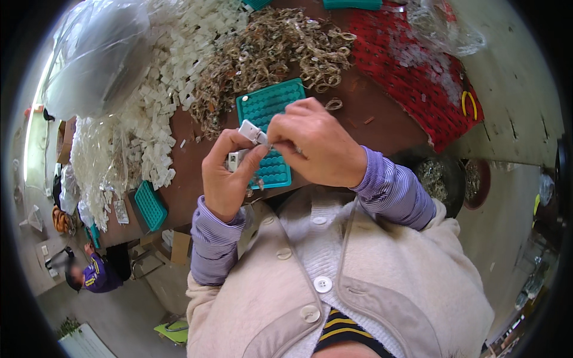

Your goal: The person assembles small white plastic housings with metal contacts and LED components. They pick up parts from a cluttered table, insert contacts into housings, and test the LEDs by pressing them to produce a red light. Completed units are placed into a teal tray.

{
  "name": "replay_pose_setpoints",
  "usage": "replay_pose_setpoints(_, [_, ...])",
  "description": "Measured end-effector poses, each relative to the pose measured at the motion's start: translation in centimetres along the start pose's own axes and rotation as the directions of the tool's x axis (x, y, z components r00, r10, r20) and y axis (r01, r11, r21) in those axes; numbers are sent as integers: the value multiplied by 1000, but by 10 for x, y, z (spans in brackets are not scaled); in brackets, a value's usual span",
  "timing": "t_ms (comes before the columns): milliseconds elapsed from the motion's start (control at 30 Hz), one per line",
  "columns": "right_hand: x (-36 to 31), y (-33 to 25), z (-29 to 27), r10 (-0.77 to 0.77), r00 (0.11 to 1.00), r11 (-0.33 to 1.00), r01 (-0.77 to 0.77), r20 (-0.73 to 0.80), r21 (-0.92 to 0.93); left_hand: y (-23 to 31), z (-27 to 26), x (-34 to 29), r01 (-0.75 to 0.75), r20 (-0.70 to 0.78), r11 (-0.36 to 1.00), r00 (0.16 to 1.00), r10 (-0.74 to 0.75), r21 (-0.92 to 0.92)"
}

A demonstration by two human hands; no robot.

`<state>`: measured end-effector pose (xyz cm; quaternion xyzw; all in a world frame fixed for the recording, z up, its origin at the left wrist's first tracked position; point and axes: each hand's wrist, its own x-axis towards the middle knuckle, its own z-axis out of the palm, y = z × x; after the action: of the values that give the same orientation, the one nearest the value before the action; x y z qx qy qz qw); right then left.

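Note:
Between thumb and fingers, my left hand [230,167] grips a small white plastic housing [250,130]. A second white piece [235,160] rests against the same hand's palm and fingers. My right hand [313,140] is closed in a pinch at the near end of the housing; what its fingertips hold is hidden. Below both hands lies a teal tray [268,98] with rows of round hollows, partly covered by them. One small pale round piece [245,98] sits at the tray's far left corner. Brownish coiled strands hang just under my left hand.
Coiled brownish wires [268,48] are heaped beyond the tray. White plastic pieces [158,140] and a clear bag [95,59] fill the left. Yellow-handled pliers [470,105] lie by a red cloth [388,65] at right. Bowls [439,182] stand below. Another person [102,273] works lower left.

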<state>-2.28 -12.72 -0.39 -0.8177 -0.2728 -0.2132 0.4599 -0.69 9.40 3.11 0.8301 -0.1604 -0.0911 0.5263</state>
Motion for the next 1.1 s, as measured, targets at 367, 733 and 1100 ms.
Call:
replay_pose_setpoints(367, [7, -10, 37, 63, 988, 996, -71, -141, -51, -41, -11, -8, 216, 30, 628, 956, -293, -747])
replay_pose_setpoints(733, [63, 20, 51, 83, 997, 986, -82, -4, -143, -67, -29, -18, 123, -69, 548, 946, -317, -827])
replay_pose_setpoints(1100, [72, 62, 69, -81, 976, 859, 171, 200, -483, -69, -28, -14, 139, -40, 459, 933, -359, -877])
